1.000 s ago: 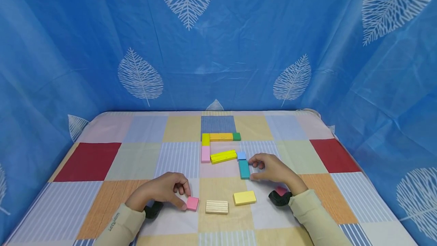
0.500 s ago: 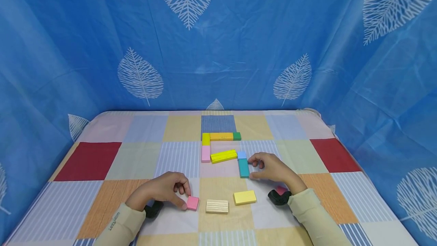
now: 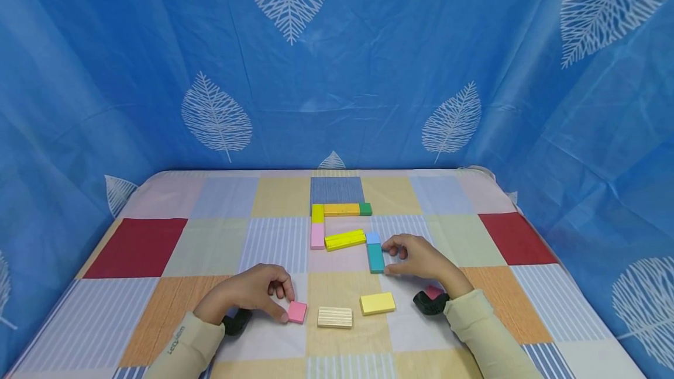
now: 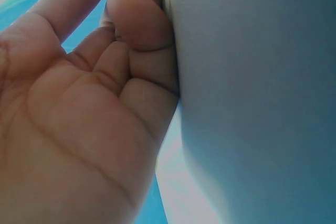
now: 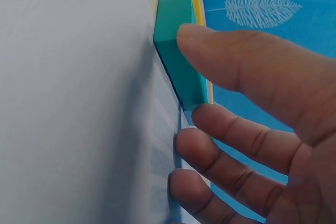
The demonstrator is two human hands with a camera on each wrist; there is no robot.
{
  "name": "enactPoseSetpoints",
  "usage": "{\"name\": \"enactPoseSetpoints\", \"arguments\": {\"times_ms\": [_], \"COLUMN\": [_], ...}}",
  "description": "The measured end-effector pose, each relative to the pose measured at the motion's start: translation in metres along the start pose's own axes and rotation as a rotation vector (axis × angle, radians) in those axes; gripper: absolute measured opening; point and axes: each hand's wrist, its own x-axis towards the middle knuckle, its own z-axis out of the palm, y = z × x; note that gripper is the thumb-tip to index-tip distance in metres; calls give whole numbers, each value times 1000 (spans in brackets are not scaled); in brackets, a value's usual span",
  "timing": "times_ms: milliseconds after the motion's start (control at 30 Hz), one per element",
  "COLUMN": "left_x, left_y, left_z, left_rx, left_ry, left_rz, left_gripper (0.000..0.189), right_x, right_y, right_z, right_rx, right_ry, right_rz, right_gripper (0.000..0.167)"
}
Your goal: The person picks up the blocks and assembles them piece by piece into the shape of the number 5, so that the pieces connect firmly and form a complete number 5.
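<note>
My right hand (image 3: 418, 259) is at the right side of a teal block (image 3: 375, 258), its thumb overlapping the near part in the right wrist view and its other fingers spread loosely. Against the teal block's far end lies a small blue block (image 3: 372, 238), beside two thin yellow sticks (image 3: 344, 240) set at a slant. My left hand (image 3: 255, 294) rests on the cloth with thumb and index fingertips right at the edge of a pink square block (image 3: 297, 312). In the left wrist view that block is hidden, and only the palm and bent fingers show.
A pink block (image 3: 317, 236), an olive-yellow block (image 3: 317, 213), an orange block (image 3: 341, 210) and a green block (image 3: 365, 209) form a corner farther back. Nearer lie a ridged wooden block (image 3: 334, 317) and a yellow block (image 3: 377, 303). Another pink block (image 3: 434, 292) shows behind the right wrist strap.
The teal block has slid slightly away and to the left, straightening against the blue block, with my right hand shifting along. My left hand has stayed at the pink block.
</note>
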Motion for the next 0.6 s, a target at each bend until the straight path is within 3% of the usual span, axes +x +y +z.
{"name": "enactPoseSetpoints", "arguments": {"times_ms": [400, 600], "left_x": [0, 0], "left_y": [1, 1], "left_z": [1, 2], "left_rx": [7, 4], "left_ry": [1, 3], "left_rz": [-10, -12], "left_gripper": [24, 24], "right_x": [-1, -4], "right_y": [5, 6], "right_z": [-3, -4], "right_rx": [23, 32], "right_ry": [-40, 10], "right_rz": [-32, -106], "right_gripper": [40, 30]}}
